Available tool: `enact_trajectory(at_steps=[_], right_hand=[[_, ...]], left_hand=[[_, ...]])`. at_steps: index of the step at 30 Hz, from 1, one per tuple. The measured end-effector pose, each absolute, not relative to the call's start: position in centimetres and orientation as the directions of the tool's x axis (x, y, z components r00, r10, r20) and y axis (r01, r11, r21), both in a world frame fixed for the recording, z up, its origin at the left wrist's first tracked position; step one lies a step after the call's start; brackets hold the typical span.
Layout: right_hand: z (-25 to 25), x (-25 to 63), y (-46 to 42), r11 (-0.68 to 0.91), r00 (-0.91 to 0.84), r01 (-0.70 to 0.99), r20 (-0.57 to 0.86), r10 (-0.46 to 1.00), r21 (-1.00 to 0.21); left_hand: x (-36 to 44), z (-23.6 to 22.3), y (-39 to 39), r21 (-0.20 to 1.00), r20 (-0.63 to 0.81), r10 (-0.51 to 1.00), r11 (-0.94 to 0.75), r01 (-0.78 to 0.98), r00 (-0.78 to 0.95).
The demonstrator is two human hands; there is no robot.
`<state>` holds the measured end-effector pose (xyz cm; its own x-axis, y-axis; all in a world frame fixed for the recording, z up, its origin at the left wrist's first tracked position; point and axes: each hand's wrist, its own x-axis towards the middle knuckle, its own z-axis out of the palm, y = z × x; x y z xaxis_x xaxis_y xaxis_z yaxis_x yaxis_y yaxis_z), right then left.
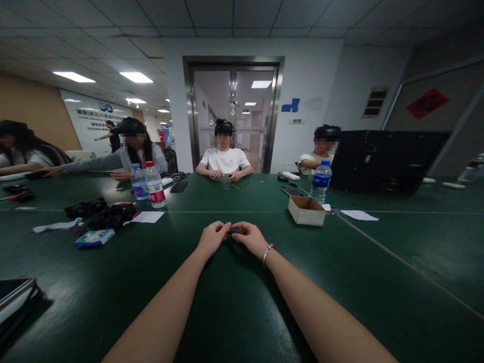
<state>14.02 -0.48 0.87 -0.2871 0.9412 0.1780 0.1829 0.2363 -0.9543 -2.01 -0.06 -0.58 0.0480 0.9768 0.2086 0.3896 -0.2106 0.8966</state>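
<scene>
Both my hands meet over the dark green table, straight ahead of me. Between their fingertips is a small dark object with a shiny part; its kind is too small to make out. My left hand is closed, thumb and fingers pinched at the object's left end. My right hand, with a silver bracelet at its wrist, pinches the right end. The fingers cover much of the object.
An open cardboard box stands right of my hands beside a water bottle. Two bottles, black gear and a blue-white packet are at left. Several people sit around the table; a large black box stands far right.
</scene>
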Motion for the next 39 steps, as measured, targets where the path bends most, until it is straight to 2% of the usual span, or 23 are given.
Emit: enact_trajectory(at_steps=[7, 13, 20, 26, 32, 39], right_hand=[[0.6, 14.1, -0.3, 0.232, -0.275, 0.15, 0.185, 0.944, -0.961], [0.0, 14.0, 0.1, 0.238, -0.272, 0.102, 0.203, 0.941, -0.966], [-0.2, 14.0, 0.4, 0.268, -0.283, 0.128, 0.224, 0.933, -0.955], [-0.4, 14.0, 0.5, 0.265, -0.256, 0.132, 0.226, 0.94, -0.955], [-0.3, 14.1, 0.5, 0.246, -0.248, 0.111, 0.213, 0.945, -0.963], [-0.4, 13.9, 0.5, 0.251, -0.263, 0.103, 0.217, 0.94, -0.963]], left_hand=[[-2.5, 0.2, -0.6, 0.928, 0.301, 0.925, -0.34, 0.154, 0.233], [-2.5, 0.1, -0.4, 0.936, 0.268, 0.946, -0.301, 0.185, 0.184], [-2.3, -0.3, 0.0, 0.925, 0.222, 0.969, -0.244, 0.29, 0.105], [-2.1, -0.2, -0.2, 0.957, 0.202, 0.977, -0.213, 0.199, 0.073], [-2.3, 0.1, -0.7, 0.928, 0.284, 0.935, -0.324, 0.187, 0.211], [-2.2, 0.3, -0.6, 0.941, 0.262, 0.955, -0.285, 0.184, 0.141]])
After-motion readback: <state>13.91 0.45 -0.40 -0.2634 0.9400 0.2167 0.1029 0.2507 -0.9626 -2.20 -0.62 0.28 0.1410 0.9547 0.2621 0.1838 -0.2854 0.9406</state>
